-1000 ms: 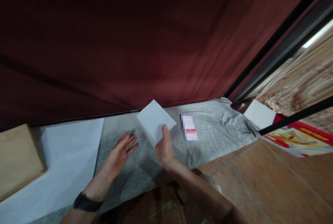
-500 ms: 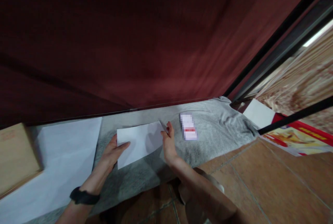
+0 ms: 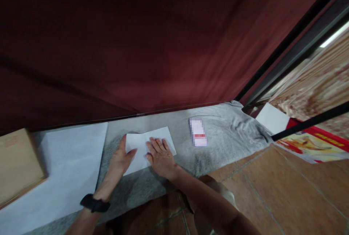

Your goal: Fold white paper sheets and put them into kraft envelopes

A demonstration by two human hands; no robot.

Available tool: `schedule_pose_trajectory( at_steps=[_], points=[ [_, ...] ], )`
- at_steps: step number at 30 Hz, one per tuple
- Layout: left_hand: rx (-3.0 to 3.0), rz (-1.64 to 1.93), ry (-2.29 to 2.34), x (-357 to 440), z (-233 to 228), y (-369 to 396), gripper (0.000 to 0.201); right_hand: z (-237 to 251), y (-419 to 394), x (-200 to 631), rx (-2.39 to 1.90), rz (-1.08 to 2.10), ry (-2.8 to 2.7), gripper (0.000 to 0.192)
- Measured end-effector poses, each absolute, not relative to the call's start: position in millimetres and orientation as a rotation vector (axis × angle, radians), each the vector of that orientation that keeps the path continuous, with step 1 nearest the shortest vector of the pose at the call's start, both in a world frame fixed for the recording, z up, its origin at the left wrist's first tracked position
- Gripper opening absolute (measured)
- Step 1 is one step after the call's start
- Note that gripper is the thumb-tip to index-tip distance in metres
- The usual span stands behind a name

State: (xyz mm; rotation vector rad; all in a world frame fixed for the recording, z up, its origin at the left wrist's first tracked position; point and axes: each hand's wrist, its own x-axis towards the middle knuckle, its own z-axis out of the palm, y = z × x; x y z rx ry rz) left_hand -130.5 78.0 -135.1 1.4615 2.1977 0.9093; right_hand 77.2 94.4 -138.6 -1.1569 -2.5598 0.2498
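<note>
A folded white sheet of paper (image 3: pixel 141 141) lies flat on a grey cloth (image 3: pixel 223 136) spread over the floor. My left hand (image 3: pixel 120 158) rests at the sheet's left edge, thumb on top of it, fingers spread. My right hand (image 3: pixel 160 156) presses palm down on the middle of the sheet with its fingers apart. A black band sits on my left wrist.
A large white sheet (image 3: pixel 65 169) lies to the left, beside a brown cardboard box (image 3: pixel 16 166). A small white and red card (image 3: pixel 198 136) lies on the cloth to the right. Further right are white paper (image 3: pixel 272 118), a red printed poster (image 3: pixel 313 142) and tiles. A dark red curtain hangs behind.
The sheet was held up in my right hand, then came down onto the cloth. Now it lies flat and my right hand has moved left onto it, pressing.
</note>
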Motion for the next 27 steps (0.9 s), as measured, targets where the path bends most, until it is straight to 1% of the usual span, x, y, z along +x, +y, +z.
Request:
schedule_pose_trajectory(
  at_steps=[4, 7, 11, 13, 15, 18, 20, 27],
  points=[
    [1.375, 0.758, 2.278, -128, -129, 77, 0.077, -138, 99, 82, -1.212, 0.211, -2.534, 0.052],
    [1.492, 0.784, 2.342, -123, -121, 75, 0.078, -140, 100, 85, -1.241, 0.184, -2.505, 0.053],
    [1.927, 0.979, 2.32, -101, -122, 70, 0.063, -142, 99, 84, -1.279, 0.169, -2.485, 0.054],
    [2.15, 0.934, 2.143, -84, -131, 68, 0.057, -142, 99, 82, -1.299, 0.186, -2.501, 0.053],
    [2.294, 0.775, 2.003, -70, -143, 66, 0.055, -142, 99, 83, -1.304, 0.212, -2.534, 0.054],
    [2.316, 0.621, 2.013, -60, -158, 63, 0.059, -143, 102, 87, -1.286, 0.23, -2.543, 0.053],
    [2.319, 0.588, 2.059, -63, -161, 60, 0.061, -145, 105, 92, -1.298, 0.217, -2.5, 0.051],
    [2.31, 0.559, 2.146, -84, -154, 50, 0.066, -150, 113, 106, -1.403, 0.126, -2.402, 0.053]
  ],
)
